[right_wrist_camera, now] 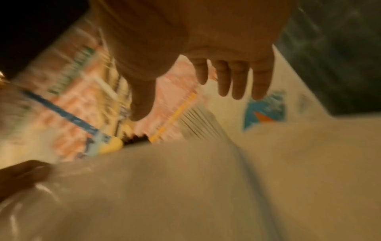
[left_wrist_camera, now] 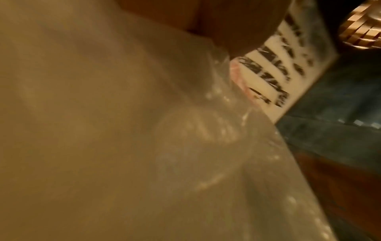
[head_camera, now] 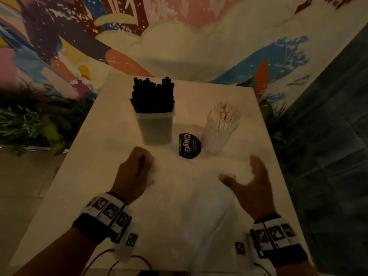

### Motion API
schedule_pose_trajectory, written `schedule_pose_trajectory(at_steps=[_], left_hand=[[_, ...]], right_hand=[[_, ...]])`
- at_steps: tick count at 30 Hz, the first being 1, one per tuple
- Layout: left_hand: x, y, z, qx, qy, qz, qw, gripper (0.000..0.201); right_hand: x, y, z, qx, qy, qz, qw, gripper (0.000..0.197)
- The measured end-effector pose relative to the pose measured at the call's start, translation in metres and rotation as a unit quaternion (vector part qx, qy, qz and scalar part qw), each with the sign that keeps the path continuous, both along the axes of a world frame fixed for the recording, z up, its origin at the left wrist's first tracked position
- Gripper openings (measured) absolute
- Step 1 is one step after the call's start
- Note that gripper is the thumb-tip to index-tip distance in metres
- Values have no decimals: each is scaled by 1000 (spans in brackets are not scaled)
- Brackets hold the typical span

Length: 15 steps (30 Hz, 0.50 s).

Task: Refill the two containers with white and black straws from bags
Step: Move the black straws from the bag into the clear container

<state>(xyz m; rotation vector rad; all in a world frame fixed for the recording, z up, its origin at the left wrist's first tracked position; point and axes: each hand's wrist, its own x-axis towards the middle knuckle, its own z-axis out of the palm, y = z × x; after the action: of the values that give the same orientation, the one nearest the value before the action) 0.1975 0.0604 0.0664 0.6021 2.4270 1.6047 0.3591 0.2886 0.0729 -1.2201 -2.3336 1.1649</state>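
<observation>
On the white table [head_camera: 103,176], a clear container [head_camera: 155,126] holds a full bunch of black straws [head_camera: 152,95]. To its right stands a bunch of white straws [head_camera: 221,126], whose container I cannot make out. A clear plastic bag [head_camera: 191,196] lies flat in front of them. My left hand [head_camera: 139,168] grips the bag's left edge in a fist; the left wrist view shows crumpled plastic [left_wrist_camera: 185,130] under it. My right hand [head_camera: 249,180] hovers over the bag's right side with fingers [right_wrist_camera: 239,81] spread, holding nothing.
A round black "ClayGo" sticker [head_camera: 189,146] sits on the table between the two bunches. A painted mural wall [head_camera: 179,36] rises behind the table, green plants [head_camera: 35,124] sit to the left, and dark tiled floor [head_camera: 334,136] lies to the right.
</observation>
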Motion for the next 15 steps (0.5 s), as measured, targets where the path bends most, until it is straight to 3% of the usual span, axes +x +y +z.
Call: schedule_pose_trajectory(at_steps=[2,4,5,6,7,9,10,11,12,13,15], left_hand=[[8,16,19,-58,86,-96,990,15],[18,32,39,-62,142,-175,972,17],[23,39,48,-42,161,-207,964,15],[28,44,56,-16,166,-232,958,13],[30,47,62,2,154,-245,957,17],[21,40,65,-47,59,-235,969,62],[13,32,63,-152,18,-230,961,83],[6,23,57,-267,-1,-236,934,91],[1,15,52,-337,-4,-244,909,88],[-3,9,46,-342,-1,-249,906,78],[-6,1,42,-228,-26,-229,946,58]], right_hand=[[-12,-3,37,98,51,109,988,120],[-39,-10,60,90,39,259,961,120],[-50,-13,66,37,35,324,945,108],[-58,-13,66,-25,46,365,930,84],[-62,-11,66,-81,73,375,920,58],[-57,2,64,-174,143,319,921,18],[-51,8,63,-197,166,286,923,13],[-45,15,58,-212,182,256,925,15],[-39,21,56,-225,190,233,927,17],[-35,26,51,-238,194,213,928,18],[-31,30,44,-266,204,180,925,19]])
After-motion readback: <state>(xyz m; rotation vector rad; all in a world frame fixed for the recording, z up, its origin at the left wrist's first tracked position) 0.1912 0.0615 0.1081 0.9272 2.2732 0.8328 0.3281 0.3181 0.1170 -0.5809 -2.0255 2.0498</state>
